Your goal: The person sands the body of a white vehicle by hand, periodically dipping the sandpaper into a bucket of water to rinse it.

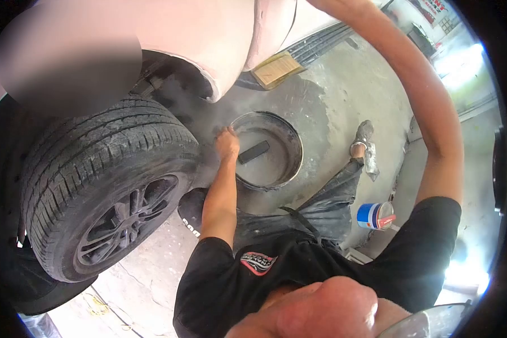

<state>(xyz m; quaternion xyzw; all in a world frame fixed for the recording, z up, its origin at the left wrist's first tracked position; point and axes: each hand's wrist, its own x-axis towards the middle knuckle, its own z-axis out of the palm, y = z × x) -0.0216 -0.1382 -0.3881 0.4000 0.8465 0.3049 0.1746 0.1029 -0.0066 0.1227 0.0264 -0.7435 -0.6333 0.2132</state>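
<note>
Round dark metal basin (292, 147) sits on the dusty grey concrete floor (343, 96), just beside the black car tyre (104, 180). Your left hand (227, 142) reaches straight-armed to its near rim, fingers curled; whether they clamp it you cannot tell. Your right hand is out of frame, its arm rising past the top edge.

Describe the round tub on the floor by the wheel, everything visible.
The round tub is a shallow ring with a dark, scuffed wall; material unclear. Its bottom is grey and dusty like the concrete floor it sits flat on. It lies between the tyre and the person's outstretched leg. A dark flat block lies inside. The left hand is at its rim; the grip is unclear.
</note>
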